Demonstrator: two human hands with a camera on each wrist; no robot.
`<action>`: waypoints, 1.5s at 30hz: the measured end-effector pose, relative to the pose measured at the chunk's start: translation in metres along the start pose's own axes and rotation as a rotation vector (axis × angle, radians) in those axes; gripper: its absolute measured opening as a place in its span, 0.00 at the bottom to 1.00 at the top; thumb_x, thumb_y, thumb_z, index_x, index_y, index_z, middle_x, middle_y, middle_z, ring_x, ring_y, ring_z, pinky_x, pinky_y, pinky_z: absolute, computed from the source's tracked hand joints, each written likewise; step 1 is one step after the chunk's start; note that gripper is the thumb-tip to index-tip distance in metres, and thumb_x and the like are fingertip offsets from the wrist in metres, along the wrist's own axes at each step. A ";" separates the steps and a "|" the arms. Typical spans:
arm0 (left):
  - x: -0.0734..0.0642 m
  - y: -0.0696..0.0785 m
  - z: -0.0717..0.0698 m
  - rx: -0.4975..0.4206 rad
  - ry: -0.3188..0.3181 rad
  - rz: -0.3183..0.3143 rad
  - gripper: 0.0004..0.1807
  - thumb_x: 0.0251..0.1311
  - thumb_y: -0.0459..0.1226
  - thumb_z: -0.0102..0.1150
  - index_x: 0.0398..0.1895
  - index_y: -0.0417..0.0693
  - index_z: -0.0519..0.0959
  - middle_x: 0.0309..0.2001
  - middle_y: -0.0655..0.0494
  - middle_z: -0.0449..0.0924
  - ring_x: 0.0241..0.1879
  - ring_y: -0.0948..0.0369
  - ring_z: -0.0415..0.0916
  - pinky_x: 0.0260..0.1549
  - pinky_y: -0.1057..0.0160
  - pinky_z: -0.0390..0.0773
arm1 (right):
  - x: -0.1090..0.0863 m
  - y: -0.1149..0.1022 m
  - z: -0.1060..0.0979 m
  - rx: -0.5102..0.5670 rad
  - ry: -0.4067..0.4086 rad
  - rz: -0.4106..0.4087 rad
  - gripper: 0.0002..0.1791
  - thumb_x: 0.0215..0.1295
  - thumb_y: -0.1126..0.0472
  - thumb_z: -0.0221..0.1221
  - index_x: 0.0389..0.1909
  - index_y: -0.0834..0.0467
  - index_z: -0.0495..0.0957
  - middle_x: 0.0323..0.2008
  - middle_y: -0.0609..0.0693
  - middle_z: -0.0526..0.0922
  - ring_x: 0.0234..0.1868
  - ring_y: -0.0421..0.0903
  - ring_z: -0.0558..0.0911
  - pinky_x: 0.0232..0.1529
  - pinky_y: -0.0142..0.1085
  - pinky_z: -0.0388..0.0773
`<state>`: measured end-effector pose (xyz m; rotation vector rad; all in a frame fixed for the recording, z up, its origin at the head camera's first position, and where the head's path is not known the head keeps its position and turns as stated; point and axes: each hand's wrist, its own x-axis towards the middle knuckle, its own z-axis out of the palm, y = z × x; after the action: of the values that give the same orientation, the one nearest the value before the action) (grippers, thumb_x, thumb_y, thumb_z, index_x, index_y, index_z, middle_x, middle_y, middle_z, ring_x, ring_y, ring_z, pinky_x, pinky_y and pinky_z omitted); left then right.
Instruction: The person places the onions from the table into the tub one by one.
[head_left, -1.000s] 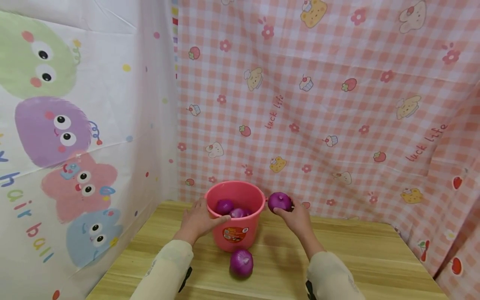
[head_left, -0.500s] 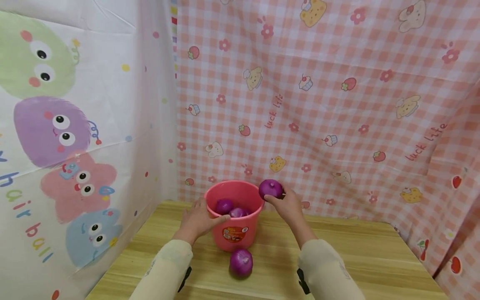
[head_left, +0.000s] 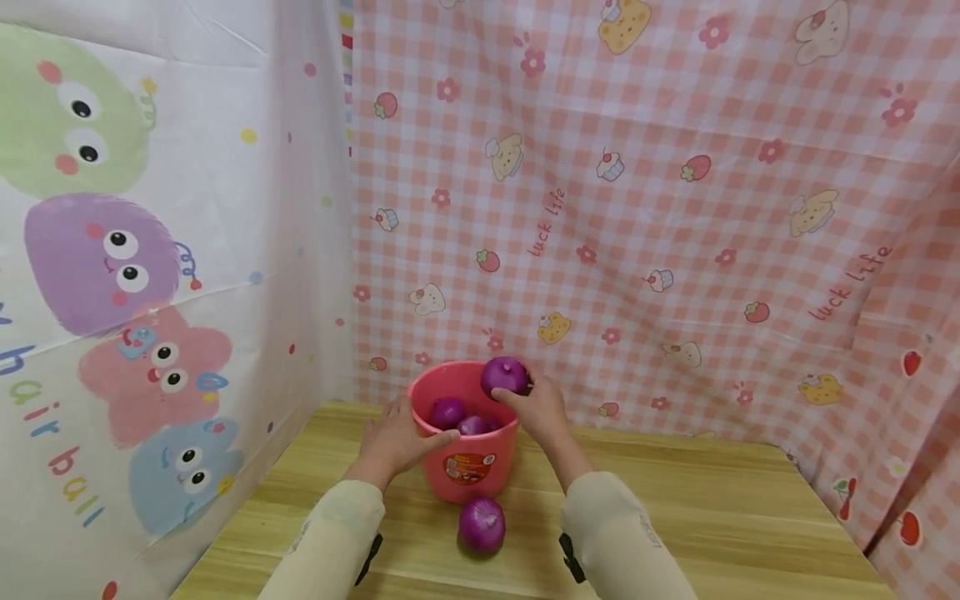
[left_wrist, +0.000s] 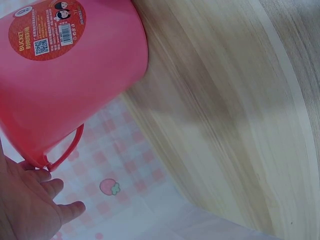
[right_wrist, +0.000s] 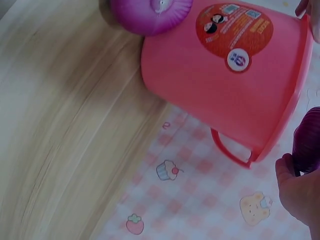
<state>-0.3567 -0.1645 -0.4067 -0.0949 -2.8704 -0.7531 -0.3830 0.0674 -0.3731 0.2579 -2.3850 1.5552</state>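
A pink bucket with a round red label stands on the wooden table. At its left side my left hand rests against the rim, thumb along the front edge. In the left wrist view, the loose fingers of that hand lie by the handle joint. My right hand pinches a red onion over the bucket's right rim. Inside lie more red onions, partly hidden by the wall and thumb. Another red onion sits on the table just before the bucket.
The wooden table reaches right of the bucket. A pink checked curtain hangs behind it, and a white cartoon-printed cloth on the left. The bucket's red handle hangs down at the back.
My right hand has carried its onion left and slightly up, from beside the bucket to over its right rim. The left hand and the onion on the table stay put.
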 end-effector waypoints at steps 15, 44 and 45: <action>0.000 0.006 0.001 -0.018 0.008 0.015 0.63 0.48 0.73 0.60 0.76 0.40 0.53 0.70 0.41 0.63 0.70 0.41 0.58 0.67 0.29 0.46 | -0.002 0.006 0.009 0.006 -0.032 -0.023 0.32 0.61 0.61 0.69 0.65 0.63 0.71 0.55 0.63 0.81 0.56 0.59 0.80 0.55 0.49 0.79; -0.001 0.002 -0.001 -0.027 0.014 0.001 0.61 0.50 0.70 0.62 0.76 0.40 0.54 0.69 0.40 0.64 0.69 0.40 0.59 0.67 0.30 0.46 | -0.010 0.021 -0.007 -0.018 0.001 0.069 0.37 0.62 0.54 0.68 0.69 0.61 0.68 0.64 0.62 0.73 0.61 0.58 0.77 0.55 0.48 0.79; -0.001 0.002 -0.001 -0.024 0.015 0.000 0.61 0.50 0.70 0.62 0.76 0.40 0.53 0.69 0.40 0.64 0.69 0.40 0.59 0.67 0.30 0.46 | -0.010 0.022 -0.008 -0.019 0.004 0.061 0.36 0.62 0.54 0.68 0.69 0.61 0.68 0.65 0.62 0.73 0.61 0.58 0.77 0.55 0.48 0.79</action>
<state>-0.3556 -0.1633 -0.4055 -0.0915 -2.8478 -0.7844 -0.3787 0.0840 -0.3927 0.1790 -2.4251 1.5572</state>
